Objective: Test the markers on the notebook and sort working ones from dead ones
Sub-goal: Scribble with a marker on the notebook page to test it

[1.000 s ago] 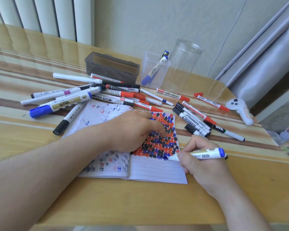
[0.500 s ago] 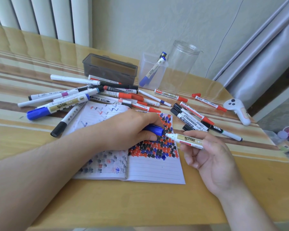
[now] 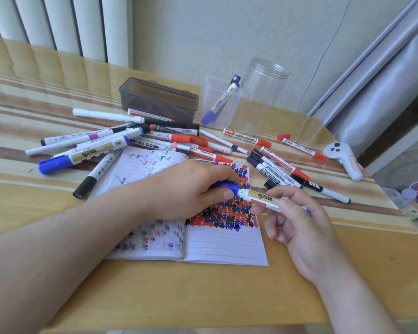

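- Both hands meet over the open notebook (image 3: 223, 244): the left hand (image 3: 191, 189) has thumb and fingers curled round a blue cap (image 3: 225, 185), and the right hand (image 3: 297, 222) pinches the white-and-gold marker (image 3: 261, 198) by its barrel between thumb and fingertips.
- Cap and marker tip sit end to end; whether the cap is fully seated I cannot tell.
- That marker hangs just above the notebook's right page, which is thick with red, black and blue scribble marks; the left page carries fainter marks and zigzags.
- One loose heap of markers (image 3: 121, 143) lies beyond the notebook on the left, more than ten, too tangled to count exactly.
- To the right lie about seven more, red-capped and black-capped (image 3: 279, 165).
- Three containers stand at the back: one dark box (image 3: 158, 98), one clear square cup (image 3: 221, 102) with two blue markers in it, one tall clear jar (image 3: 263, 97).
- One white controller (image 3: 344, 159) rests near the edge of the table (image 3: 203, 292).
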### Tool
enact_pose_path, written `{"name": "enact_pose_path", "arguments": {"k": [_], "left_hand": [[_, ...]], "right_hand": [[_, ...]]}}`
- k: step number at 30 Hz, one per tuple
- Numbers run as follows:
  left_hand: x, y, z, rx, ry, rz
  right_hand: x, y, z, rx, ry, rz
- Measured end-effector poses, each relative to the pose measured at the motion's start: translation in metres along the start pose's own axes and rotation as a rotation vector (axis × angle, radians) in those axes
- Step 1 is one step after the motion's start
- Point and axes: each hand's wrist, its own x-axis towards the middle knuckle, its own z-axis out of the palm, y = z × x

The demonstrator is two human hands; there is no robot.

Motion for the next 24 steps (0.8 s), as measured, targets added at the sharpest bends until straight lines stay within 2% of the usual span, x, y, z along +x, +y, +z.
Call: {"name": "enact_pose_path", "arguments": {"k": [5, 13, 19, 24], "left_hand": [[-0.001, 0.004, 0.000, -0.004, -0.010, 0.018], [-0.004, 0.012, 0.001, -0.048, -0.029, 0.038], [-0.005, 0.015, 0.007, 0.005, -0.074, 0.075], [-0.001, 0.019, 0.007, -0.081, -0.057, 0.039]], "right_hand": [[0.000, 0.000, 0.000, 0.001, -0.006, -0.015], [-0.005, 0.003, 0.006, -0.218, -0.026, -0.100], [-0.010, 0.004, 0.011, -0.482, -0.082, -0.178], [-0.009, 0.005, 0.012, -0.521, -0.082, -0.192]]}}
